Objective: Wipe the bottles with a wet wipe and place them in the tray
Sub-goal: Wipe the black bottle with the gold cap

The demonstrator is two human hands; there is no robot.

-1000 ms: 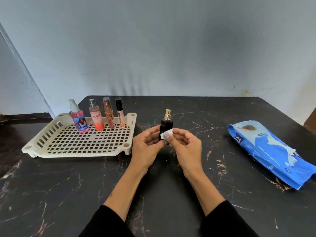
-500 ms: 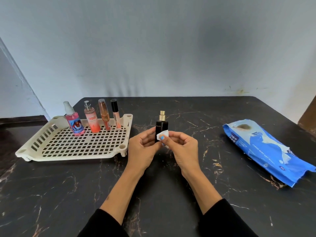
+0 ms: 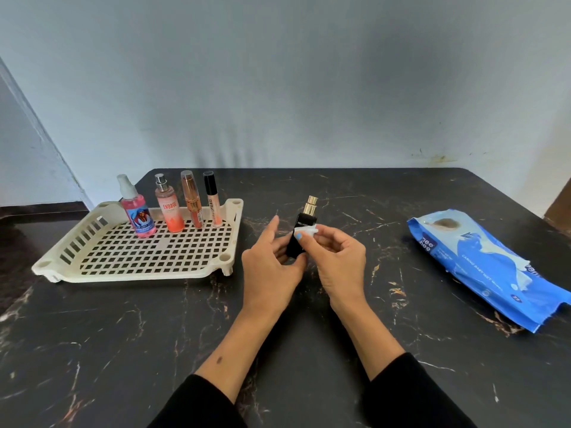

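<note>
Black bottle (image 3: 301, 239), frame centre, above worktop (image 3: 154, 335): left hand (image 3: 270, 267) fingers cup its base, right hand (image 3: 335, 257) fingers pinch wipe (image 3: 306, 232) against it; likely rigid, slippery, best held low

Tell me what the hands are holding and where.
The left hand grips the black bottle at its lower body. The right hand pinches a white wipe against the bottle's front.
</note>
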